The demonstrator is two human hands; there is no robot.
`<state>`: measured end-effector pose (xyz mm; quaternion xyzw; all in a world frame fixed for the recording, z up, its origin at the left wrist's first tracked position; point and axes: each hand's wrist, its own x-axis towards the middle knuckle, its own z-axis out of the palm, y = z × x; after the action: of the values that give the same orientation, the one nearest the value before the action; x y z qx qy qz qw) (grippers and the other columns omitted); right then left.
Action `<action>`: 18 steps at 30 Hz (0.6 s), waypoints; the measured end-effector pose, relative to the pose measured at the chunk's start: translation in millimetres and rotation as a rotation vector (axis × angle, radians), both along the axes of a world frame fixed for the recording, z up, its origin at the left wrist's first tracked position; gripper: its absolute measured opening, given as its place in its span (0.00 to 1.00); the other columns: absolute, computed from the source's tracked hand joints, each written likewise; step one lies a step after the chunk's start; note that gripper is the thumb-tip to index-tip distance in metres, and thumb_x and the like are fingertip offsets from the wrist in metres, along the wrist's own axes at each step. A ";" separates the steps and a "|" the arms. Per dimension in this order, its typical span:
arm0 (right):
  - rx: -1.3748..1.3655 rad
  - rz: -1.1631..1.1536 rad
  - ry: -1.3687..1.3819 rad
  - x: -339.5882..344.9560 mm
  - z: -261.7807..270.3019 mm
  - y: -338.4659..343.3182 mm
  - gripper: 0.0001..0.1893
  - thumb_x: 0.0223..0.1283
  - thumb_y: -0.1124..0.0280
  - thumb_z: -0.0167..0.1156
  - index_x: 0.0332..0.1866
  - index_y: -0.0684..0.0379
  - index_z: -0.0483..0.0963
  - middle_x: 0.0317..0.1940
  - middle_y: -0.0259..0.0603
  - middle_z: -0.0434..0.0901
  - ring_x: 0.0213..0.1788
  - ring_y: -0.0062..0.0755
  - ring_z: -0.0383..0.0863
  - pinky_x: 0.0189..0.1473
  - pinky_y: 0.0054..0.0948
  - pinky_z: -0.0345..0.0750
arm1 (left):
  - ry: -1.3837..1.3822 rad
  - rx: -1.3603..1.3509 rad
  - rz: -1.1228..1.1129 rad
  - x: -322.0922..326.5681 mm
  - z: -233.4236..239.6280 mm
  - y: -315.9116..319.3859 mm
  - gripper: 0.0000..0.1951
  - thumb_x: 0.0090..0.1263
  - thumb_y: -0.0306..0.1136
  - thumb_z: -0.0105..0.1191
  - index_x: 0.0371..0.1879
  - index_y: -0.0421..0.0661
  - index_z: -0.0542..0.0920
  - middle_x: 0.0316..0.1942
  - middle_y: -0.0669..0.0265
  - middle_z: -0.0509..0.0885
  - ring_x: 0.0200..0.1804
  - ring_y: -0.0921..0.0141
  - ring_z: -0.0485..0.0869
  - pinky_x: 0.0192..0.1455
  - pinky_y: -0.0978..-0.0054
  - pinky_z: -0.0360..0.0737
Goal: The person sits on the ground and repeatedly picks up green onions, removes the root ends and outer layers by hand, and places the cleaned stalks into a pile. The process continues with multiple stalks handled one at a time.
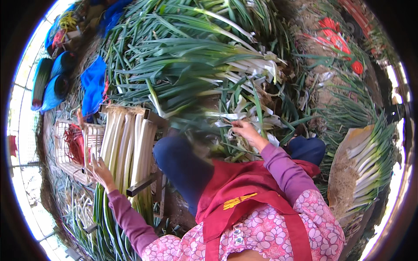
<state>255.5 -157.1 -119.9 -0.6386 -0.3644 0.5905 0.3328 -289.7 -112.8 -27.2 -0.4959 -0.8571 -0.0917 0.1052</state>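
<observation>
A row of long green onions (121, 146) lies on a metal-barred rack (142, 184) at my left, white shafts side by side and root ends away from me. My left hand (102, 173) is at the row's left edge, beside a plastic basket (70, 164); its fingers are apart and nothing shows in them. My right hand (249, 133) is over peeled skins and leaf scraps (241, 109) in front of my lap. Its fingers are curled near a shred of dry skin; whether they grip it is unclear. Beyond lies a heap of untrimmed green onions (183, 62).
Red ties (74, 143) fill part of the basket. Blue-wrapped bundles (56, 91) and a blue cloth or bag (94, 84) lie at the far left. More green onions (369, 176) rest on a brown sheet (339, 163) at right. Red twine (336, 39) lies at the upper right.
</observation>
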 end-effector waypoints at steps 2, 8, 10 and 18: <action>-0.108 0.003 -0.099 10.5 -22.2 10.2 0.24 0.54 0.70 0.62 0.56 0.67 0.70 0.44 0.39 0.77 0.42 0.23 0.75 0.44 0.21 0.72 | -0.078 0.154 -0.109 69.7 19.4 23.2 0.18 0.68 0.36 0.50 0.57 0.52 0.74 0.63 0.63 0.67 0.66 0.58 0.62 0.69 0.45 0.50; 0.211 0.137 -0.719 39.7 -77.7 89.6 0.30 0.48 0.63 0.64 0.59 0.60 0.68 0.55 0.53 0.72 0.57 0.50 0.71 0.58 0.36 0.69 | -1.274 0.340 -0.915 318.9 40.4 68.0 0.18 0.61 0.18 0.52 0.52 0.42 0.75 0.55 0.61 0.73 0.60 0.67 0.69 0.65 0.71 0.61; 0.313 0.161 -0.933 47.5 -84.7 91.9 0.32 0.47 0.65 0.62 0.62 0.58 0.64 0.62 0.52 0.63 0.63 0.49 0.63 0.61 0.36 0.66 | -1.538 0.128 -0.871 368.6 37.2 78.6 0.19 0.62 0.23 0.54 0.54 0.43 0.74 0.57 0.63 0.71 0.61 0.68 0.69 0.64 0.69 0.61; 0.075 0.570 -0.455 128.2 -108.3 135.0 0.13 0.56 0.61 0.58 0.41 0.58 0.79 0.36 0.46 0.82 0.37 0.43 0.82 0.41 0.36 0.79 | -1.482 -0.283 -0.750 404.7 9.8 102.0 0.18 0.63 0.23 0.51 0.53 0.39 0.74 0.54 0.60 0.72 0.57 0.68 0.72 0.58 0.71 0.70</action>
<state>383.7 -22.1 -228.1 -0.6137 -0.6140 0.4884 0.0886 115.0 -10.8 -17.4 -0.5676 -0.4864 -0.3141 -0.5853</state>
